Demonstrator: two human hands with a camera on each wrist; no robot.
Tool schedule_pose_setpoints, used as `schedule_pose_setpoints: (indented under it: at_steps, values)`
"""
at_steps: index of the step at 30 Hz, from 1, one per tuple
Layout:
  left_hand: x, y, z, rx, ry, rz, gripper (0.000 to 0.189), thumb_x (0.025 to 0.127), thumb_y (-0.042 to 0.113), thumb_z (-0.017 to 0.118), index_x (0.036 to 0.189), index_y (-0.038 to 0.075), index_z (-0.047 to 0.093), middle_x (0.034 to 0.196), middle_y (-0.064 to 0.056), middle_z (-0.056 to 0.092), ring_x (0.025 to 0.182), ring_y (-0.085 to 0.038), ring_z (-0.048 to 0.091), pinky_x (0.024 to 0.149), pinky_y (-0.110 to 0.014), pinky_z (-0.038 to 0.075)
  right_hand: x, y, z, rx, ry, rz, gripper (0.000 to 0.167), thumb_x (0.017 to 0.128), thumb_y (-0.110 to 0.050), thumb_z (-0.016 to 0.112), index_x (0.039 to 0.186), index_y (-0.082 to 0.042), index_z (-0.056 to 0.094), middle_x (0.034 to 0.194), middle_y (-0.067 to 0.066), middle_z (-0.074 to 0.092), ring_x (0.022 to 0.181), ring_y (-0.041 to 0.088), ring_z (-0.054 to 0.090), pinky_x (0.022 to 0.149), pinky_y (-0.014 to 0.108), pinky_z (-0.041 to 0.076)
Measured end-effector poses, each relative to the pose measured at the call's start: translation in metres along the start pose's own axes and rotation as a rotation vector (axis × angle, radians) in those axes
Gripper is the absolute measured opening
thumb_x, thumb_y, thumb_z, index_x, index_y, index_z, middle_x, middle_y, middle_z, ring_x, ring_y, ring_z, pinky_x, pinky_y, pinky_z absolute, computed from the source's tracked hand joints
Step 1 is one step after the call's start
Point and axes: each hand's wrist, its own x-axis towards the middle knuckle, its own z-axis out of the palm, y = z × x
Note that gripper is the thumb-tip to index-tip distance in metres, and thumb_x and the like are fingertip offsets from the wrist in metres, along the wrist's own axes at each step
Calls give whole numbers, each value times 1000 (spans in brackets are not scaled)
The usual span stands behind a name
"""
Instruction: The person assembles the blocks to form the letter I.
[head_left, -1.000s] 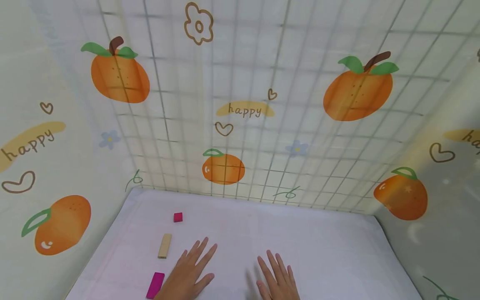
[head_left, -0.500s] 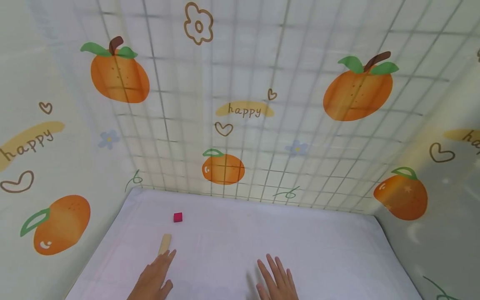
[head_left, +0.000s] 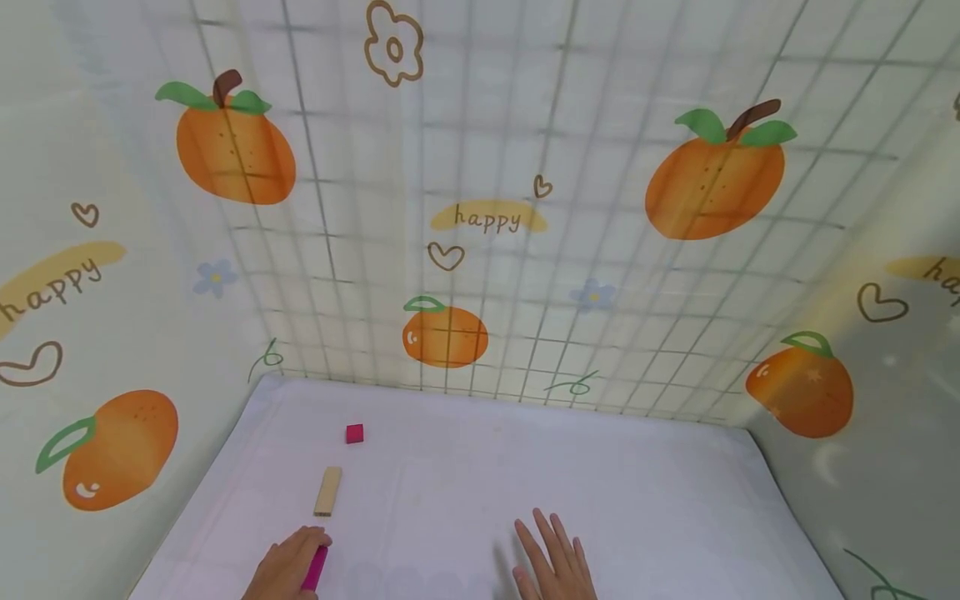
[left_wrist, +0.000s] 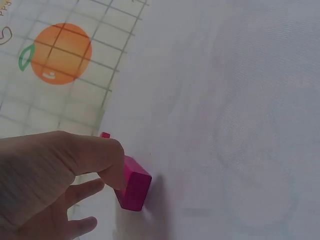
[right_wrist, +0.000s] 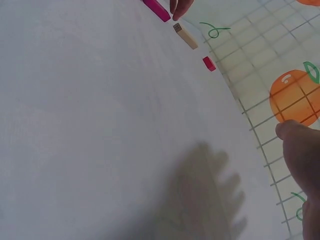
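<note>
In the head view my left hand (head_left: 285, 567) pinches a magenta rectangular block (head_left: 316, 568) at the table's near left. The left wrist view has the thumb lying along this block (left_wrist: 134, 185), with part of it hidden behind the hand. Just beyond the fingers a plain wooden block (head_left: 327, 492) lies flat, not touched. Farther back sits a small red cube (head_left: 355, 433). My right hand (head_left: 555, 560) is at the near middle, fingers straight and spread, holding nothing. Its shadow falls on the tabletop.
A white cloth covers the table (head_left: 652, 492). Cloth walls printed with oranges and a grid (head_left: 487, 275) enclose it at the back and on both sides. In the right wrist view, the wooden block (right_wrist: 185, 36) and red cube (right_wrist: 209, 63) lie near the back wall.
My left hand has moved left and toward the near edge, and now grips the magenta block. The wooden block is uncovered again. My right hand has barely moved.
</note>
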Motion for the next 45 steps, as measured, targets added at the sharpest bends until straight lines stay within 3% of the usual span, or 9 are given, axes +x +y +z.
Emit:
schedule_pose_setpoints:
  at_steps: [7,13,20,25,29,34,39,45]
  values:
    - [2,4,-2,-9,-33,-43,52,66,6,83,109,11,56,115,-8,59,113,-37,54,92,-78,34,1,2,-1,2,8,-23,63,79,-23,78,138,-20,57,145,10,51,132,34,40,87,70,41]
    - [7,4,-1,21,-73,-73,52,66,11,88,108,10,58,111,-8,60,103,-31,56,91,-72,41,1,2,-2,-1,8,-31,62,79,-23,78,137,-19,58,144,11,52,130,36,41,86,69,42]
    - [15,11,7,20,-81,73,51,67,11,87,109,8,57,107,-5,58,89,-24,54,80,-51,52,2,1,-4,-14,6,-26,61,78,-23,79,136,-18,59,144,12,52,130,36,42,88,68,42]
    - [24,27,19,-2,-86,167,51,68,11,86,109,8,56,107,-4,58,90,-25,56,81,-48,54,3,-1,-5,-19,-6,-20,61,79,-24,78,136,-17,59,144,11,52,132,35,41,89,67,42]
    - [32,42,31,28,-80,240,50,69,14,86,110,10,57,106,-1,58,90,-18,55,80,-41,54,2,-1,-5,-7,-7,-23,61,78,-24,78,136,-17,59,144,12,51,131,36,42,88,68,42]
    - [40,63,41,0,-138,254,51,74,18,86,114,13,56,108,1,57,93,-14,54,83,-37,55,0,1,-3,3,14,-53,62,77,-22,78,136,-16,59,143,14,52,129,37,43,86,69,43]
    - [44,81,53,-10,-155,283,52,75,17,87,117,14,56,109,3,57,98,-12,56,86,-35,56,-1,1,-1,2,13,-68,62,76,-21,79,135,-17,59,141,14,53,128,36,43,84,69,44]
    - [50,103,66,-16,-104,414,59,77,45,82,119,13,56,110,4,57,98,-8,56,83,-29,55,-4,-1,-3,2,8,-45,61,76,-23,80,133,-17,61,140,13,54,129,34,43,86,68,43]
